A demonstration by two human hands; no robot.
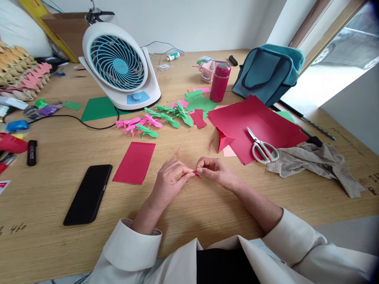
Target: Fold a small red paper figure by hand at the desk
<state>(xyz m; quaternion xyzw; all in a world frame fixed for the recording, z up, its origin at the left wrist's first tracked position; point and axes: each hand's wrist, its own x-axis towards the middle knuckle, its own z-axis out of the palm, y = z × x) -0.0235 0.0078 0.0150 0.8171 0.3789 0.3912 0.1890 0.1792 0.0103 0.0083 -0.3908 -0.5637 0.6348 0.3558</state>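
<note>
A small folded piece of red paper point(196, 174) is pinched between my two hands, just above the table in front of me. My left hand point(171, 175) grips its left end between thumb and index finger. On its other end, the fingertips of my right hand point(217, 172) are closed, hiding much of the paper. Left of my hands lies a flat red paper rectangle point(134, 163). Beyond them are several folded green paper figures point(167, 117) and pink paper figures point(133, 124). A folded red paper piece point(224, 140) stands at the edge of the large red sheets point(260, 118).
White-handled scissors point(262, 149) rest on the red sheets, beside a crumpled grey cloth point(314, 161). A black phone point(89, 195) lies at the left. Farther back stand a fan point(121, 67), a red bottle point(220, 83) and a teal bag point(269, 73).
</note>
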